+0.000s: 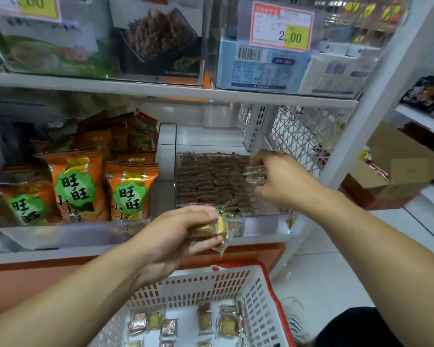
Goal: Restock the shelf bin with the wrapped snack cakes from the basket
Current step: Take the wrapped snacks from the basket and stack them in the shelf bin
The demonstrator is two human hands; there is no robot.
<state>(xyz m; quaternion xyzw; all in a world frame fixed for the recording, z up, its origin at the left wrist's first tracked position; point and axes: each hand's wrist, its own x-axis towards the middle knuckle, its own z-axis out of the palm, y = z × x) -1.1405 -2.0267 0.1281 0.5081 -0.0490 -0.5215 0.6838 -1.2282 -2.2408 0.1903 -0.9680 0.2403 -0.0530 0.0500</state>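
We hold a small stack of wrapped cakes point(212, 230) in our left hand point(176, 236), fingers curled round them, just in front of the bin's clear front lip. Our right hand point(281, 179) is over the right edge of the shelf bin point(261, 222), fingers pinching a couple of clear-wrapped cakes point(254, 175) above the rows already packed in there. The bin sits at the right end of the middle shelf point(161, 92), w/ brown cakes point(211, 179) lined up front to back, filling most of it.

Basket point(261, 291), white w/ red rim, is below our arms near the floor; approx. ten loose wrapped cakes point(206, 319) lie on its bottom, spread apart.

Left of the bin: orange snack bags point(75, 186) w/ green labels standing in their own clear tray. Shelf above carries clear boxes and a price tag point(282, 26) reading 2.00. White mesh panel point(301, 136) closes the shelf's right side.
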